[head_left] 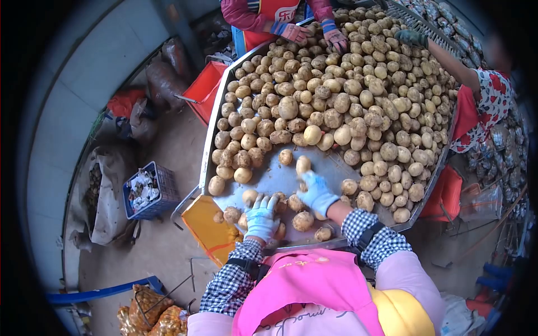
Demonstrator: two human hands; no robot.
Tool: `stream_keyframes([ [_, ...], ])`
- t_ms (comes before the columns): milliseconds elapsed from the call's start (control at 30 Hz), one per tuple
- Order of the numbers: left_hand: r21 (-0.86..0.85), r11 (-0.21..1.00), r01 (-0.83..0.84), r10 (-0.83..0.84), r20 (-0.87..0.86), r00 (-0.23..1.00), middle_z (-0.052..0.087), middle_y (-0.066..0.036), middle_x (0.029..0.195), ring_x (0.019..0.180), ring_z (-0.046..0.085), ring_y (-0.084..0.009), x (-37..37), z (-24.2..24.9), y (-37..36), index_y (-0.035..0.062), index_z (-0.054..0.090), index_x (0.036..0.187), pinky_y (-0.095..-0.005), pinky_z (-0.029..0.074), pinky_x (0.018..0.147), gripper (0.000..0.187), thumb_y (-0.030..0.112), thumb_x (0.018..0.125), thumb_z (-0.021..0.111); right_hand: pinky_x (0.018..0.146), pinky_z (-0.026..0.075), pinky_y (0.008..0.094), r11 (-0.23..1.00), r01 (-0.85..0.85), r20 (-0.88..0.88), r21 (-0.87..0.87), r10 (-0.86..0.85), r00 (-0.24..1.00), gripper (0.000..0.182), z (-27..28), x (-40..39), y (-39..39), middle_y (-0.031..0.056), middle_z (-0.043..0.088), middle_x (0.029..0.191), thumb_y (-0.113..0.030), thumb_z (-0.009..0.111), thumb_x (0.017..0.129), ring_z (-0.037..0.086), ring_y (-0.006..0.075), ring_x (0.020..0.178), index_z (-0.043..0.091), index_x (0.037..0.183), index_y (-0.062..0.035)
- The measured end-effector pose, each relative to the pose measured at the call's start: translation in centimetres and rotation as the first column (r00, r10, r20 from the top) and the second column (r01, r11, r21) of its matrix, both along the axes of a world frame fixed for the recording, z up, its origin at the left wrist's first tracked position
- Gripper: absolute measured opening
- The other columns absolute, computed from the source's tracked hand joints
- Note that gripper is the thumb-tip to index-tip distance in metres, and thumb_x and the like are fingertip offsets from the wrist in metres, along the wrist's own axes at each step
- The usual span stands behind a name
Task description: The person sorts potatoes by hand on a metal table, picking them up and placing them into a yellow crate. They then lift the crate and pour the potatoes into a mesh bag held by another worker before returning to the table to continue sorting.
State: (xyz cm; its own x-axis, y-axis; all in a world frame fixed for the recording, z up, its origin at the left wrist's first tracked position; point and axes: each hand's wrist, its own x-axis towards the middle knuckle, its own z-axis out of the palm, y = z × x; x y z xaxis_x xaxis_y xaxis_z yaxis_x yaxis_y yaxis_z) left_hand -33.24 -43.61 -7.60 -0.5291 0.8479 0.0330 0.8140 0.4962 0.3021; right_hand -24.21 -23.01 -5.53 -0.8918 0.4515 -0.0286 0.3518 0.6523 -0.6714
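Potatoes (pixel 336 101) are heaped across a metal sorting table (pixel 328 159), with a bare patch of its top near me. My left hand (pixel 262 217), in a light blue glove, lies with fingers spread over several potatoes at the near left edge. My right hand (pixel 318 194), gloved alike, reaches forward over the bare metal. Just beyond its fingertips is a single potato (pixel 303 164). Blur hides whether the fingers grip it. Loose potatoes (pixel 302 221) lie between my hands and along the near rim.
An orange chute (pixel 208 227) hangs at the table's left corner. Across the table, a person's striped gloves (pixel 291 32) touch the heap; at right, another person's dark glove (pixel 412 38) does. Red bins (pixel 207 89) and a blue crate (pixel 150 190) stand around the table.
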Motion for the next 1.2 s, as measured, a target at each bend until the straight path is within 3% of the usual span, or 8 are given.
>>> stream_keyframes([
  [133, -0.016, 0.997, -0.074, 0.075, 0.095, 0.993, 0.058, -0.007, 0.125, 0.122, 0.052, -0.0263, 0.7, -0.6, -3.3, 0.0188, 0.049, 0.134, -0.0562, 0.029, 0.108, 0.062, 0.023, 0.076, 0.071, 0.09, 0.047, 0.0447, 0.844, -0.136, -0.082, 0.519, 0.207, 0.975, 0.025, -0.7, -8.1, 3.2, 0.0083, 0.062, 0.116, -0.018, 0.059, 0.086, 0.061, 0.0279, 0.103, 0.065, 0.11, -0.0147],
  [267, 0.054, 0.995, -0.086, 0.079, 0.112, 0.991, 0.057, -0.009, 0.129, 0.123, 0.052, -0.0268, 0.2, -0.7, -5.6, 0.0166, 0.052, 0.131, -0.0503, 0.026, 0.113, 0.059, 0.019, 0.076, 0.072, 0.092, 0.047, 0.0467, 0.717, -0.509, 0.56, 0.477, 0.198, 0.805, 0.031, 0.5, -13.0, 1.3, 0.0076, 0.059, 0.124, -0.021, 0.052, 0.093, 0.059, 0.0296, 0.114, 0.063, 0.121, -0.026],
  [500, 0.356, 0.886, -0.298, 0.158, 0.372, 0.915, 0.062, -0.013, 0.119, 0.105, 0.063, -0.0295, 0.6, -0.9, -7.1, 0.0104, 0.056, 0.126, -0.0421, 0.051, 0.09, 0.049, 0.012, 0.08, 0.073, 0.094, 0.048, 0.0427, 0.972, -0.23, 0.144, 0.046, 0.221, 0.965, 0.039, 2.6, -8.8, -1.4, 0.0183, 0.061, 0.121, -0.027, 0.064, 0.089, 0.061, 0.0334, 0.112, 0.058, 0.124, -0.0112],
  [533, 0.186, 0.747, -0.638, 0.141, 0.894, 0.426, 0.06, -0.01, 0.123, 0.109, 0.06, -0.0256, 1.5, 1.5, -5.6, 0.0112, 0.053, 0.13, -0.041, 0.049, 0.092, 0.046, 0.023, 0.089, 0.07, 0.095, 0.048, 0.0413, 0.976, -0.197, 0.051, -0.096, 0.203, 0.978, 0.045, 3.4, -7.6, -2.4, 0.02, 0.062, 0.119, -0.029, 0.066, 0.088, 0.061, 0.0339, 0.11, 0.056, 0.126, -0.008],
  [633, -0.026, 0.634, -0.773, -0.442, 0.807, -0.39, 0.056, -0.013, 0.125, 0.114, 0.058, -0.03, 0.2, 2.9, -2.7, 0.0111, 0.046, 0.134, -0.0443, 0.051, 0.091, 0.05, 0.037, 0.094, 0.062, 0.095, 0.048, 0.0387, 0.846, -0.472, 0.072, -0.247, 0.502, 0.862, 0.045, 5.8, -5.3, -2.4, 0.0198, 0.065, 0.114, -0.034, 0.065, 0.09, 0.062, 0.0331, 0.108, 0.061, 0.125, -0.0072],
  [933, -0.19, 0.626, -0.757, -0.613, 0.481, -0.627, 0.059, -0.018, 0.119, 0.111, 0.057, -0.0377, -1.1, 3.5, 0.7, 0.006, 0.053, 0.124, -0.0494, 0.053, 0.086, 0.049, 0.043, 0.093, 0.06, 0.088, 0.051, 0.0473, 0.761, -0.08, 0.36, 0.644, -0.21, 0.909, 0.058, 3.7, -7.9, 10.9, 0.0126, 0.057, 0.121, -0.022, 0.072, 0.078, 0.061, 0.0311, 0.109, 0.051, 0.133, -0.0241],
  [1133, -0.042, 0.604, -0.796, -0.471, 0.786, -0.4, 0.063, -0.01, 0.109, 0.096, 0.061, -0.0278, -2.0, 4.6, 0.6, 0.0075, 0.057, 0.119, -0.0423, 0.05, 0.086, 0.034, 0.031, 0.096, 0.057, 0.08, 0.054, 0.0382, 0.992, 0.13, -0.12, 0.001, -0.128, 0.984, 0.062, 5.2, -6.9, 8.1, 0.0112, 0.066, 0.102, -0.033, 0.08, 0.074, 0.066, 0.0252, 0.092, 0.052, 0.126, -0.0126],
  [1200, 0.009, 0.661, -0.75, -0.52, 0.726, -0.449, 0.059, -0.012, 0.125, 0.106, 0.06, -0.0294, -2.2, 4.2, 0.6, 0.0098, 0.05, 0.133, -0.0424, 0.049, 0.088, 0.041, 0.025, 0.095, 0.055, 0.07, 0.055, 0.0326, 0.611, 0.062, -0.103, -0.79, -0.231, 0.967, 0.054, 6.3, -7.0, 4.8, 0.0086, 0.066, 0.097, -0.027, 0.077, 0.081, 0.066, 0.0184, 0.08, 0.053, 0.126, -0.0097],
])
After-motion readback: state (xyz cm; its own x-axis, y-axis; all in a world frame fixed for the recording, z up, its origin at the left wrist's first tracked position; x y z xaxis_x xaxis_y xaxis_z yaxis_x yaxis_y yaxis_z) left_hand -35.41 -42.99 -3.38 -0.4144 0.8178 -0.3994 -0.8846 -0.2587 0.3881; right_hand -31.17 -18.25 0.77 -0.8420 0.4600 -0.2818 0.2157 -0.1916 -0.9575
